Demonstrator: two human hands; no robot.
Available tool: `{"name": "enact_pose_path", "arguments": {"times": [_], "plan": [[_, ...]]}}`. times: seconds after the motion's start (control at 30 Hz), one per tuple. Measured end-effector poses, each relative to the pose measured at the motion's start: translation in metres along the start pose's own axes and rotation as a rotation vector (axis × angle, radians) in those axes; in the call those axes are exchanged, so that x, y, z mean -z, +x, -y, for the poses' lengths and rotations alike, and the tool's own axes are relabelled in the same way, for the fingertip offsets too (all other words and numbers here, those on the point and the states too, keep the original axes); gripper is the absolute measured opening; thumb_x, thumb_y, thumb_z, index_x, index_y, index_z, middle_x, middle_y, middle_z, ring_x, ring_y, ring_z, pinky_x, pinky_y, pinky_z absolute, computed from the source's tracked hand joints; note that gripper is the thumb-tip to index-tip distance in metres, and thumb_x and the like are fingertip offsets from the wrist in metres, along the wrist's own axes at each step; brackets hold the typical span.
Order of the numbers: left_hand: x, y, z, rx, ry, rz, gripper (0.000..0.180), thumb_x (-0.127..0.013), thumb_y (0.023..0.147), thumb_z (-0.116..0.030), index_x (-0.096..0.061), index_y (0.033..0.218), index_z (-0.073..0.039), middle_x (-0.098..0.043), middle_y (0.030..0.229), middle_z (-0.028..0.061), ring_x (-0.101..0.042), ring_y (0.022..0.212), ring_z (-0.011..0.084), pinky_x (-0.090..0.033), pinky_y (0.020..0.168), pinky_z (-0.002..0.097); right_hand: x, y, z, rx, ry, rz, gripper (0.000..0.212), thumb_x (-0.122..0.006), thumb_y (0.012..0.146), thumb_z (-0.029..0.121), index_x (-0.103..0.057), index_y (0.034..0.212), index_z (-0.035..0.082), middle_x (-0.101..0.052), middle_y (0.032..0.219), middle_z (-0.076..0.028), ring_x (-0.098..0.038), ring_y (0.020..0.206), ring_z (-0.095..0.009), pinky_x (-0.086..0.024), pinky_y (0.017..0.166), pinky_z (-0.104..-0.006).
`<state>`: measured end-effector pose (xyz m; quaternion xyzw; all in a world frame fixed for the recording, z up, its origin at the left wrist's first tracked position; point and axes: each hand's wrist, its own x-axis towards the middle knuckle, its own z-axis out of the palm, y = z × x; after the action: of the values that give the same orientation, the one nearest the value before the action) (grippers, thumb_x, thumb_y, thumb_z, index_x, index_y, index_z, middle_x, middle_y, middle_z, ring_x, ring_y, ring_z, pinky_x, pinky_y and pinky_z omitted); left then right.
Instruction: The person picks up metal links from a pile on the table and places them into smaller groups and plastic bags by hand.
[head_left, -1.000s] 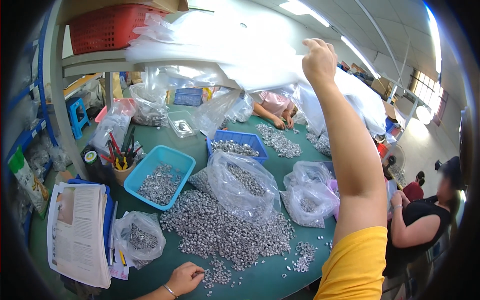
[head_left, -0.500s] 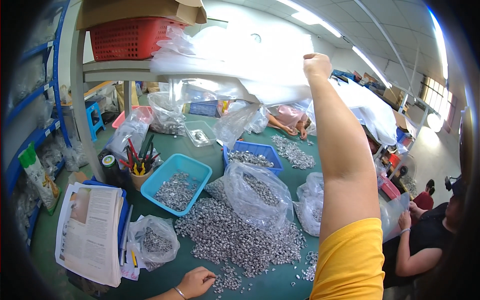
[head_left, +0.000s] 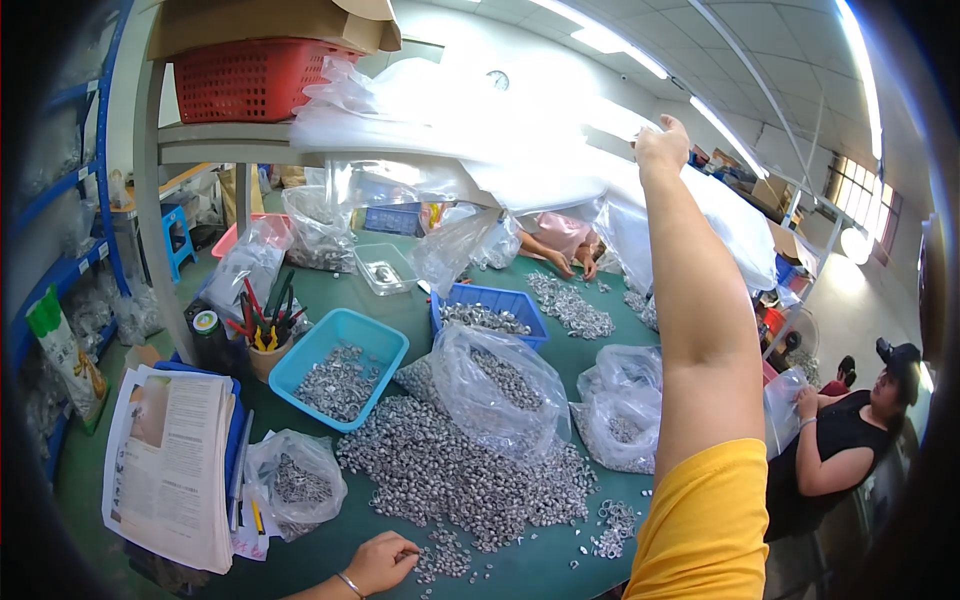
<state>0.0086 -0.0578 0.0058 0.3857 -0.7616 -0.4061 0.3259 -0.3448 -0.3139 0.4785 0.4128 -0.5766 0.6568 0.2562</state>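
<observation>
My right hand (head_left: 663,148), at the end of a raised arm in a yellow sleeve, is closed on the edge of a white plastic bag (head_left: 612,118) over the shelf. Strong glare washes out much of the stack of plastic bags (head_left: 400,118) beside it. My left hand (head_left: 378,563), with a bracelet at the wrist, rests low on the green table, its fingers curled and their tips partly hidden. Just right of it lie a few small metal rings (head_left: 443,556). Behind those spreads a large heap of grey metal rings (head_left: 470,480), with an open clear bag of rings (head_left: 500,390) on it.
A light-blue tray (head_left: 290,375) and a blue bin (head_left: 535,300) hold more metal pieces. At left are a tool cup (head_left: 265,355) and papers (head_left: 170,460). A red basket (head_left: 250,80) sits on the shelf. Another person (head_left: 835,440) is at right; someone's hands (head_left: 575,268) work across the table.
My right hand has moved slightly right and down, drawing a plastic edge with it. My left hand has hardly moved on the table. The view has shifted a little.
</observation>
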Motion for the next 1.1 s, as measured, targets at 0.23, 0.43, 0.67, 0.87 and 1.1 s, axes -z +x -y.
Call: {"name": "enact_pose_path", "arguments": {"times": [0.23,0.43,0.67,0.87,1.1], "plan": [[0.004,-0.005,-0.001,0.016,0.037,0.011,0.010,-0.064,0.074,-0.012,-0.065,0.082,-0.006,-0.058,0.074,0.0080,-0.059,0.070,0.0223,-0.048,0.061,0.0306,-0.020,-0.024,0.035,0.102,-0.264,0.507,0.035,-0.056,0.082,0.030,-0.062,0.107,0.006,-0.060,0.110,-0.018,-0.055,0.107,-0.030,-0.041,0.092,-0.0360],[-0.013,0.012,0.008,-0.098,0.086,0.013,0.005,-0.063,0.074,-0.009,-0.060,0.077,-0.005,-0.056,0.075,0.0106,-0.057,0.071,0.0265,-0.046,0.063,0.0335,0.032,-0.081,0.018,0.656,0.111,0.002,0.028,-0.053,0.081,0.014,-0.058,0.105,0.000,-0.056,0.103,-0.020,-0.052,0.100,-0.032,-0.040,0.089,-0.0381],[0.008,0.003,-0.002,-0.015,0.005,0.061,0.017,-0.066,0.073,-0.005,-0.061,0.089,-0.004,-0.054,0.083,0.0082,-0.055,0.064,0.0209,-0.045,0.060,0.0286,0.201,-0.373,-0.027,0.814,0.371,1.216,0.025,-0.060,0.063,0.002,-0.061,0.088,0.003,-0.060,0.096,-0.011,-0.058,0.088,-0.029,-0.045,0.078,-0.0398],[-0.007,-0.019,-0.008,-0.251,0.260,0.107,0.027,-0.071,0.066,-0.008,-0.060,0.090,-0.007,-0.054,0.089,0.0073,-0.054,0.081,0.0268,-0.044,0.074,0.0333,0.294,-0.505,-0.052,0.318,0.264,1.512,0.032,-0.061,0.074,0.006,-0.057,0.105,-0.001,-0.052,0.119,-0.015,-0.049,0.112,-0.032,-0.040,0.093,-0.0417],[-0.008,-0.015,-0.015,-0.177,0.177,0.090,0.015,-0.066,0.071,-0.001,-0.061,0.085,-0.004,-0.055,0.085,0.0085,-0.057,0.075,0.0231,-0.046,0.065,0.0303,0.300,-0.515,-0.059,0.009,0.400,1.219,0.027,-0.062,0.072,-0.003,-0.060,0.098,-0.001,-0.057,0.105,-0.015,-0.055,0.097,-0.032,-0.046,0.083,-0.0367]]}}
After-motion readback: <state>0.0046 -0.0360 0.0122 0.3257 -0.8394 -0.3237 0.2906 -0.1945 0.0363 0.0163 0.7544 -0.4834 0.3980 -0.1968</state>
